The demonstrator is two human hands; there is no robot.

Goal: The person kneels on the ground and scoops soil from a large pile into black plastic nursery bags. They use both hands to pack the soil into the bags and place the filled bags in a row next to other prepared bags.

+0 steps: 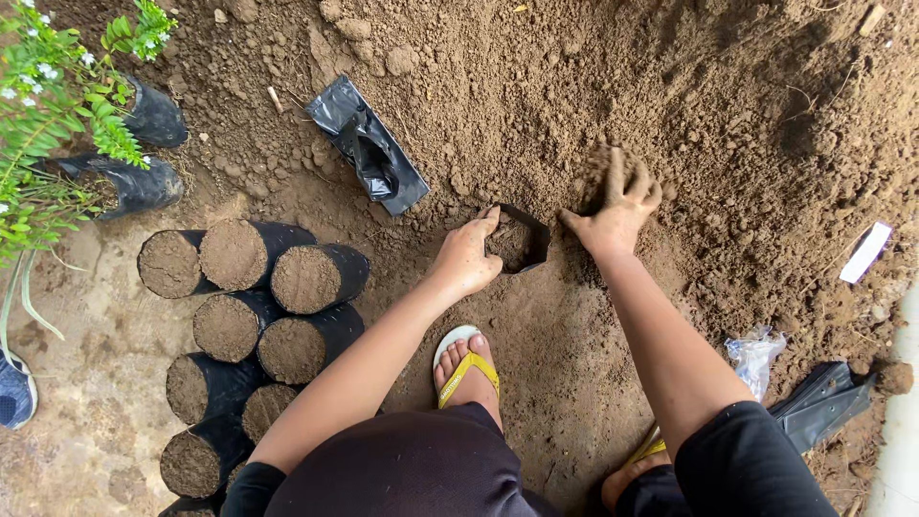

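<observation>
A small black nursery bag, partly filled with soil, stands open in the brown soil heap. My left hand grips the bag's left rim and holds it open. Just right of the bag, my right hand is cupped and dusty, closed on a handful of loose soil. Both forearms reach forward from my squatting body. My feet in yellow sandals rest on the soil below the hands.
Several filled black bags lie stacked on their sides at the left. A flat stack of empty black bags lies above them. Potted green plants stand at far left. A clear plastic scrap and more black bags lie lower right.
</observation>
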